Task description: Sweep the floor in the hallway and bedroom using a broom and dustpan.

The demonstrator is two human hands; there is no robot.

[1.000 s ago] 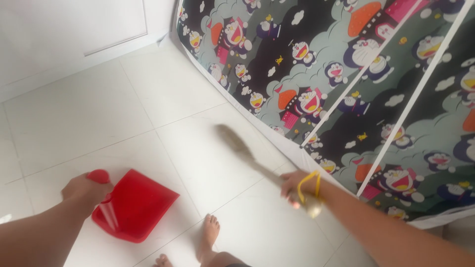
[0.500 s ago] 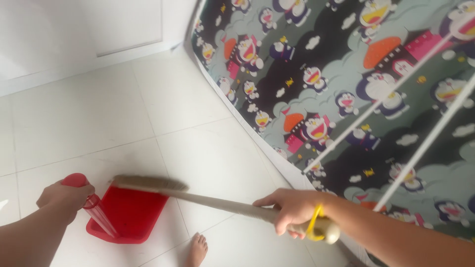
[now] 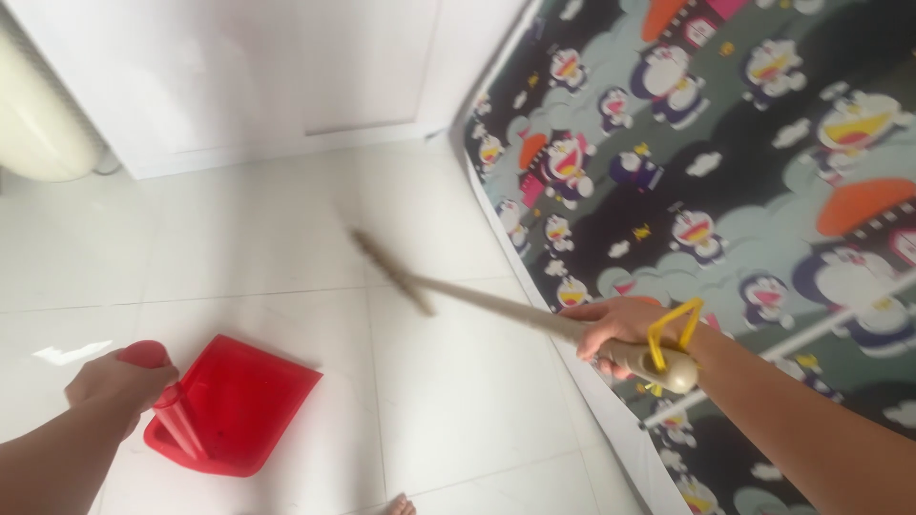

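Dustpan [image 3: 234,405] first, a red one, resting flat on the white tiled floor [image 3: 248,229] at the lower left, its open mouth turned toward the middle of the room. The left hand [image 3: 119,381] is closed round its red handle. Nothing I can make out lies in the pan, though the view is too coarse for dust. Further right the broom [image 3: 458,291] is off the pan, its blurred bristle head over bare tile near the middle, well apart from the pan's lip. The right hand [image 3: 620,329] is wrapped tight round the beige handle near its end, by a yellow hanging loop [image 3: 673,329]. Beyond it runs a cartoon-printed cloth panel [image 3: 725,181]. By my reckoning the sweeping is mid-way: pan placed, gathering into it not finished
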